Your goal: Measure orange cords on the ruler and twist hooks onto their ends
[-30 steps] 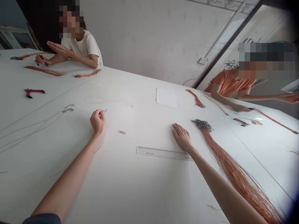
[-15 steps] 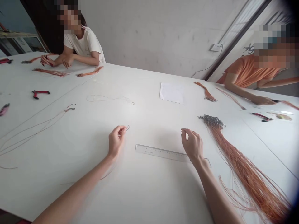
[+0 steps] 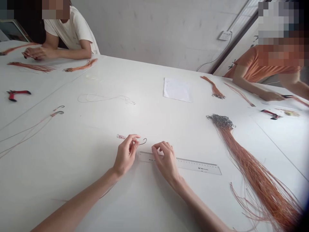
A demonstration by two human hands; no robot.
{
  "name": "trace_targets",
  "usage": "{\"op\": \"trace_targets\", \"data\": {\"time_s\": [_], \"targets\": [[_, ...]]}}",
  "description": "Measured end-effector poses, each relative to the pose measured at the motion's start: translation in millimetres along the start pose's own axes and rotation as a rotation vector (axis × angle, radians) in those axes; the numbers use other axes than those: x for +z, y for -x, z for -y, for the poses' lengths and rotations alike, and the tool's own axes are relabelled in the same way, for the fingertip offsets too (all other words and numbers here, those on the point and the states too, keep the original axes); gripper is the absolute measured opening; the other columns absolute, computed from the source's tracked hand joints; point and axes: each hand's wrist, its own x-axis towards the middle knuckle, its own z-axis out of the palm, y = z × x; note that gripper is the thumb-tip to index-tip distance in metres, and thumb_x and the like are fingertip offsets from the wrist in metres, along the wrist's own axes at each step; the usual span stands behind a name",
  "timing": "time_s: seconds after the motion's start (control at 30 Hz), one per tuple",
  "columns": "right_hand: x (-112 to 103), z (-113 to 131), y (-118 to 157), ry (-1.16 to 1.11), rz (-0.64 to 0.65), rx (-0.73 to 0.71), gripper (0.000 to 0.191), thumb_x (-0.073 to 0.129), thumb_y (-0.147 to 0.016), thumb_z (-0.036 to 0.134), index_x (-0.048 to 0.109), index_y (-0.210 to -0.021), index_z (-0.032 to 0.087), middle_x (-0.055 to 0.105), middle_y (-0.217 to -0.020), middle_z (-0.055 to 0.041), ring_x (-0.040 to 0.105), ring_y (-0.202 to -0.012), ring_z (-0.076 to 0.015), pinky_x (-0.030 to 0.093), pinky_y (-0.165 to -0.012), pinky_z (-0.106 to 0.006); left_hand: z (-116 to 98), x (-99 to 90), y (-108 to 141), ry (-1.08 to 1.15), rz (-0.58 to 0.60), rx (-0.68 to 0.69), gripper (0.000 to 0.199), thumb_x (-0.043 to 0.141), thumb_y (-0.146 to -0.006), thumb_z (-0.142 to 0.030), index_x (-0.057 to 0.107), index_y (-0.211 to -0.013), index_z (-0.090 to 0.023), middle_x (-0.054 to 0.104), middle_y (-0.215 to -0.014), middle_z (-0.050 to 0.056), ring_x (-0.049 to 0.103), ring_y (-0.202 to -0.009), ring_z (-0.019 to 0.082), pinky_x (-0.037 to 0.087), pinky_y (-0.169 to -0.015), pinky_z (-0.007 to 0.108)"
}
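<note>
My left hand (image 3: pixel 126 154) pinches a small dark wire hook (image 3: pixel 143 141) between thumb and fingertips, just above the white table (image 3: pixel 72 167). A little pink-and-red item (image 3: pixel 121 137) lies beside those fingers. My right hand (image 3: pixel 166 159) hovers with curled fingers over the left end of a clear plastic ruler (image 3: pixel 198 166), and nothing shows in its grip. To its right lies a long bundle of orange wires (image 3: pixel 256 170) with dark hooks gathered at its far end.
Two co-workers sit at the far table edges, one in a white shirt (image 3: pixel 70 32) and one in an orange shirt (image 3: pixel 251 66). Red-handled pliers (image 3: pixel 18 94), orange wire bunches (image 3: pixel 213 87), a thin wire loop (image 3: pixel 103 99) and a paper sheet (image 3: pixel 177 90) lie about.
My hands have moved closer together, nearer the ruler's left end. The dark hook still sits in my left fingers. The view has shifted slightly.
</note>
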Motion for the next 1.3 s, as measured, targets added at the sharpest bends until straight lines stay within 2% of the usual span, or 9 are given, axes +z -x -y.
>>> {"op": "trace_targets", "data": {"time_s": [0.1,0.2,0.3,0.4,0.6,0.8,1.03,1.2,1.3], "targets": [[5.1,14.3,-12.5,-0.177,0.018,0.135,0.025,0.046,-0.087,0.034,0.051,-0.067,0.021,0.059,-0.068,0.0,0.045,-0.066,-0.0155,0.037,-0.072,-0.034,-0.6,-0.6,-0.5,0.008,0.075,0.047,0.014,0.039,-0.091,-0.026,0.052,-0.097,-0.021,0.051,-0.072,-0.001,0.035,-0.048,0.008,0.031,-0.046,0.02],[12.2,18.2,-15.7,-0.207,0.018,0.092,0.02,0.047,-0.085,0.028,0.048,-0.066,0.021,0.058,-0.066,0.0011,0.044,-0.065,-0.0147,0.036,-0.074,-0.034,-0.1,-1.3,-1.7,0.004,0.126,0.051,0.015,0.039,-0.09,-0.025,0.052,-0.098,-0.022,0.051,-0.072,-0.001,0.036,-0.05,0.008,0.032,-0.047,0.02],[17.1,12.3,-12.0,-0.226,0.03,0.079,0.02,0.046,-0.083,0.023,0.044,-0.064,0.021,0.054,-0.064,0.001,0.042,-0.063,-0.0146,0.036,-0.064,-0.03,0.7,-3.6,-4.3,0.008,0.132,0.001,0.015,0.044,-0.088,-0.026,0.052,-0.098,-0.021,0.052,-0.072,-0.002,0.037,-0.049,0.007,0.034,-0.048,0.019],[18.1,6.1,-8.9,-0.232,0.056,0.081,0.021,0.047,-0.083,0.024,0.043,-0.063,0.021,0.05,-0.063,0.0001,0.042,-0.064,-0.0155,0.034,-0.057,-0.028,1.8,-8.7,-7.1,0.024,0.178,-0.069,0.014,0.048,-0.085,-0.026,0.055,-0.094,-0.019,0.055,-0.072,-0.001,0.038,-0.048,0.007,0.034,-0.047,0.019],[17.5,4.0,-9.4,-0.198,0.065,0.03,0.022,0.046,-0.084,0.024,0.041,-0.063,0.022,0.049,-0.064,-0.0006,0.042,-0.067,-0.0164,0.035,-0.058,-0.028,4.9,-17.2,-8.3,0.025,0.285,-0.081,0.017,0.05,-0.076,-0.015,0.057,-0.091,-0.019,0.057,-0.07,-0.002,0.04,-0.048,0.006,0.036,-0.047,0.018],[17.7,3.5,-12.1,-0.185,0.067,0.031,0.022,0.048,-0.081,0.019,0.04,-0.06,0.021,0.047,-0.064,0.0,0.041,-0.066,-0.0154,0.036,-0.059,-0.027,5.2,-15.7,-9.0,-0.059,0.293,-0.055,0.009,0.051,-0.075,-0.013,0.058,-0.08,-0.018,0.044,-0.054,-0.006,0.037,-0.047,0.007,0.034,-0.047,0.018],[-0.3,-0.7,-21.3,-0.188,0.32,0.018,0.023,0.051,-0.079,0.019,0.042,-0.058,0.019,0.049,-0.071,0.0,0.045,-0.065,-0.013,0.038,-0.058,-0.026,6.0,-14.4,-9.1,-0.074,0.292,-0.03,0.006,0.051,-0.077,-0.016,0.055,-0.073,-0.018,0.039,-0.052,-0.006,0.033,-0.047,0.008,0.031,-0.046,0.019],[-2.5,-8.1,-21.4,-0.282,0.344,0.001,0.013,0.052,-0.078,0.021,0.051,-0.066,0.02,0.051,-0.078,-0.0007,0.045,-0.063,-0.0114,0.039,-0.057,-0.025,6.1,-14.7,-8.3,-0.062,0.292,-0.06,0.006,0.052,-0.077,-0.016,0.054,-0.072,-0.018,0.036,-0.051,-0.007,0.032,-0.046,0.007,0.03,-0.046,0.019],[-1.6,-10.8,-20.4,-0.287,0.348,-0.004,0.012,0.053,-0.077,0.021,0.051,-0.066,0.019,0.051,-0.08,-0.0007,0.044,-0.062,-0.0106,0.038,-0.058,-0.025,6.2,-15.3,-8.2,-0.05,0.304,-0.084,0.006,0.052,-0.077,-0.016,0.055,-0.073,-0.019,0.037,-0.051,-0.007,0.032,-0.046,0.007,0.03,-0.046,0.019]]}}
